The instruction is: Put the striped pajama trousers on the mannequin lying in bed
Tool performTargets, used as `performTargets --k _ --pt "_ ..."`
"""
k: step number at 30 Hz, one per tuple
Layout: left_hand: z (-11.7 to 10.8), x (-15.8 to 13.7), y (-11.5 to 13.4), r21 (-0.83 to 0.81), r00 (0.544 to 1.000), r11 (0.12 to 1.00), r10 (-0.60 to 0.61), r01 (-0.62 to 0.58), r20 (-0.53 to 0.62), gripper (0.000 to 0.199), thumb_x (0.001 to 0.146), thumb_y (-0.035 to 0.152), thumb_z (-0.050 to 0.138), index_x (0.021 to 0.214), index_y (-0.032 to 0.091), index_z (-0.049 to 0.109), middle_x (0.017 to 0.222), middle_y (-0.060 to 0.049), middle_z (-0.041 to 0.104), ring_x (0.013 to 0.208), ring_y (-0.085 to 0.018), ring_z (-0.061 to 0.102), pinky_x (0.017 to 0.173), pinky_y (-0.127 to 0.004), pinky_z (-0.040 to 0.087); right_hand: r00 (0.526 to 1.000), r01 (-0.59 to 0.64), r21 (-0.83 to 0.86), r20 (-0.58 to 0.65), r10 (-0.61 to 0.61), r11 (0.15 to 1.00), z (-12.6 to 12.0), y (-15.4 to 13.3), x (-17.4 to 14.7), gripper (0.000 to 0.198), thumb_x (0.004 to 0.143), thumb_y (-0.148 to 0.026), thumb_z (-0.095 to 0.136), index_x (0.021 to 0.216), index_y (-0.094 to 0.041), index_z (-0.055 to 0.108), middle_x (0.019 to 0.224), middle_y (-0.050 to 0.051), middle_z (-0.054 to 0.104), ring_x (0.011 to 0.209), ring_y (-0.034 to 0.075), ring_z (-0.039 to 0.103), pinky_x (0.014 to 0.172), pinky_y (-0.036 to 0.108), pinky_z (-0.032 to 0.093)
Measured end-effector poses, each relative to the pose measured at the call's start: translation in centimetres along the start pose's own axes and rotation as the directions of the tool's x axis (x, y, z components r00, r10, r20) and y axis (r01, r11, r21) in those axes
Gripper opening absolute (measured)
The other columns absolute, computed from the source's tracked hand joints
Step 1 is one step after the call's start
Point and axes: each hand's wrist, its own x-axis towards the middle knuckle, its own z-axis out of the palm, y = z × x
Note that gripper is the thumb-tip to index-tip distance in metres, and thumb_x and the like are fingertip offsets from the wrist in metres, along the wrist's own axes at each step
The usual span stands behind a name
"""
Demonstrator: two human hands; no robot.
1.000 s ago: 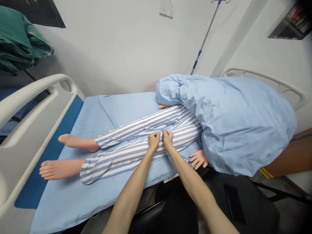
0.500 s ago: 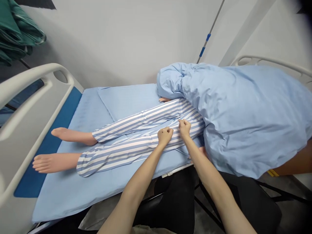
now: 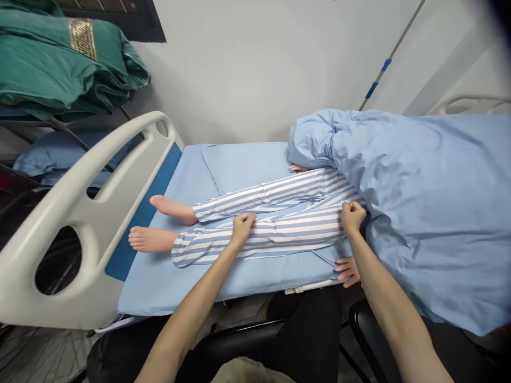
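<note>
1. Site: pale wall (image 3: 255, 80) at 12 o'clock; green covering (image 3: 80, 64) bundled at 10; drip pole (image 3: 377, 77) at 2. Bed with blue sheet (image 3: 251, 155); footboard (image 3: 107, 218) at 9.
2. Striped trousers (image 3: 287, 230), worn by what looks like a manikin, run along the bed from 8 to 3 o'clock. Feet (image 3: 154, 240) bare at 8; light-blue quilt (image 3: 431, 202) bunched at 3, covering the upper body.
3. Left hand (image 3: 242, 229): curled into a fist near 6 o'clock, over the nearer trouser leg. Contact, or cloth in the grip: cannot tell.
4. Right hand (image 3: 353, 217): fist too, near 3, by the upper thigh, just beside the quilt edge. Anything pinched is hidden.
5. Handling, my judgement: hold the 2 fists level over the same leg, wrists straight, forearms relaxed. Any contact should be light and even, without dragging the cloth into folds.
6. Watch the right forearm: manikin's hand (image 3: 348, 270) lies close by, at 4. Avoid snagging the quilt.
</note>
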Motion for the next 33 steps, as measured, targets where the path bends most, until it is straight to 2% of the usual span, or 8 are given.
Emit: performTargets --k 3,5,10,15,21,27,31,33 --pt "-8.3 -0.3 -1.1 0.042 0.991 0.999 0.006 0.000 -0.134 0.034 0.071 0.043 0.059 0.047 0.020 0.051 0.050 -0.001 0.048 0.053 -0.012 0.041 0.057 -0.027 0.035 0.998 0.053 0.027 0.044 -0.054 0.998 0.4 -2.7 -3.8 0.032 0.074 -0.027 0.054 0.053 -0.023 0.030 0.050 -0.006 0.028 0.053 0.009 0.028 0.057 0.028 0.026" --pt "-13.1 -0.4 -2.1 0.072 0.963 0.997 -0.012 0.033 -0.268 0.033 0.071 0.042 0.058 0.048 0.020 0.049 0.051 -0.001 0.048 0.053 -0.012 0.041 0.056 -0.026 0.034 0.973 0.114 0.084 0.192 -0.129 0.990 1.7 -5.8 -8.7 0.038 0.077 -0.036 0.054 0.051 -0.023 0.031 0.049 -0.004 0.031 0.053 0.010 0.030 0.057 0.028 0.027" --pt "-19.5 -0.9 -4.5 0.149 0.914 0.976 -0.086 0.157 -0.396 0.030 0.071 0.042 0.054 0.050 0.020 0.051 0.046 0.001 0.044 0.049 -0.012 0.038 0.051 -0.025 0.031 0.771 0.065 0.407 0.559 -0.305 0.911 8.4 -15.9 -22.4 0.048 0.082 -0.048 0.051 0.052 -0.022 0.024 0.048 -0.003 0.026 0.050 0.010 0.026 0.055 0.029 0.024" --pt "-19.6 -1.4 -4.9 0.324 0.947 0.934 -0.041 0.150 -0.319 0.029 0.071 0.039 0.054 0.049 0.019 0.054 0.048 -0.001 0.052 0.055 -0.015 0.048 0.057 -0.026 0.033 0.663 0.075 0.455 0.642 -0.385 0.887 15.1 -22.9 -27.2 0.042 0.086 -0.040 0.049 0.056 -0.021 0.027 0.052 -0.003 0.028 0.054 0.010 0.027 0.059 0.028 0.026" --pt "-16.6 -0.6 -3.6 0.220 0.906 0.971 0.010 0.093 -0.424 0.029 0.073 0.033 0.051 0.047 0.020 0.046 0.047 0.001 0.045 0.054 -0.013 0.042 0.059 -0.026 0.032 0.617 0.060 0.418 0.699 -0.363 0.907 18.3 -22.8 -27.7 0.039 0.087 -0.035 0.048 0.056 -0.021 0.029 0.051 -0.004 0.028 0.055 0.010 0.028 0.059 0.027 0.023" --pt "-11.4 0.5 -3.4 0.272 0.923 0.959 0.030 0.082 -0.383 0.036 0.073 0.026 0.054 0.045 0.021 0.031 0.046 0.004 0.030 0.053 -0.012 0.030 0.057 -0.028 0.025 0.675 -0.080 0.453 0.680 -0.286 0.888 16.1 -21.0 -24.6 0.045 0.086 -0.046 0.050 0.057 -0.021 0.027 0.055 -0.005 0.026 0.056 0.009 0.028 0.057 0.025 0.025" --pt "-11.3 0.9 -4.3 0.283 0.882 0.951 0.028 0.121 -0.471 0.039 0.076 0.027 0.053 0.047 0.022 0.028 0.045 0.004 0.026 0.052 -0.012 0.028 0.057 -0.029 0.023 0.763 -0.116 0.437 0.614 -0.201 0.892 13.8 -18.0 -20.8 0.046 0.082 -0.047 0.054 0.056 -0.022 0.025 0.056 -0.005 0.025 0.056 0.009 0.026 0.057 0.026 0.024" --pt "-10.9 1.0 -4.0 0.228 0.884 0.968 0.010 0.110 -0.468 0.036 0.076 0.027 0.053 0.046 0.022 0.032 0.045 0.004 0.029 0.051 -0.012 0.030 0.057 -0.029 0.025 0.764 -0.157 0.417 0.626 -0.158 0.895 13.2 -16.6 -19.8 0.045 0.079 -0.046 0.056 0.056 -0.022 0.025 0.055 -0.005 0.024 0.057 0.009 0.026 0.057 0.026 0.024"
